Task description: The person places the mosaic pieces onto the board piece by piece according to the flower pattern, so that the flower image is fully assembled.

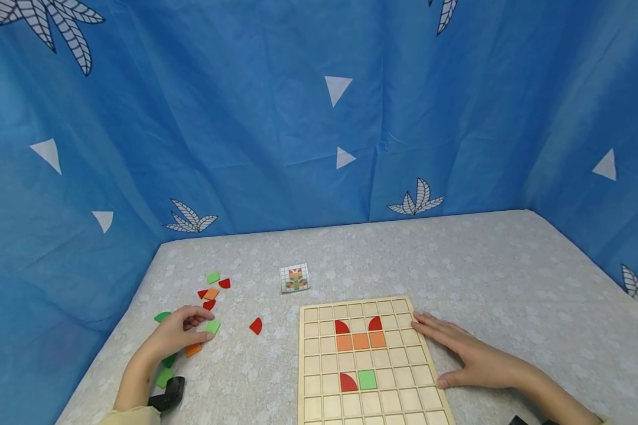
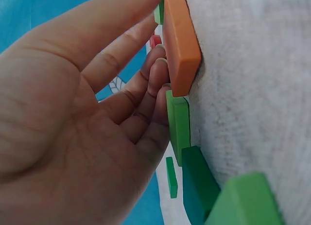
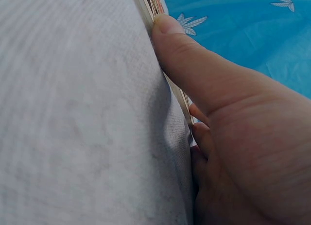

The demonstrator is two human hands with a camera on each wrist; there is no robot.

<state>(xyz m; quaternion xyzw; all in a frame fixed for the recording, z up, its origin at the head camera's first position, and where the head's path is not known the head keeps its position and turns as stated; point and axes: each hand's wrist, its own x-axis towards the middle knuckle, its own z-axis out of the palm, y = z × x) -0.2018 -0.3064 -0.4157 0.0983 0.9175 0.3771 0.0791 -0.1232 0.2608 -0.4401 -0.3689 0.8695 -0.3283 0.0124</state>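
My left hand (image 1: 172, 333) is over the loose tiles on the left, its thumb and index finger pinching a light green square tile (image 1: 212, 327) by opposite sides. In the left wrist view, part of this green tile (image 2: 159, 13) shows between the fingertips, beside an orange tile (image 2: 181, 45). On the right, my right hand (image 1: 473, 357) rests along the edge of a wooden grid board (image 1: 319, 311), fingers extended and thumb touching its side. Set in the board are red quarter-round tiles (image 1: 348, 382), a row of orange squares (image 1: 360, 341) and a green square (image 1: 367, 379).
A small pattern card (image 1: 295, 278) lies beyond the board. A red quarter-round tile (image 1: 256, 326) lies between the left hand and the board. More red, orange and green tiles (image 1: 165, 376) are scattered around the left hand. A blue curtain (image 1: 276, 118) hangs behind the table.
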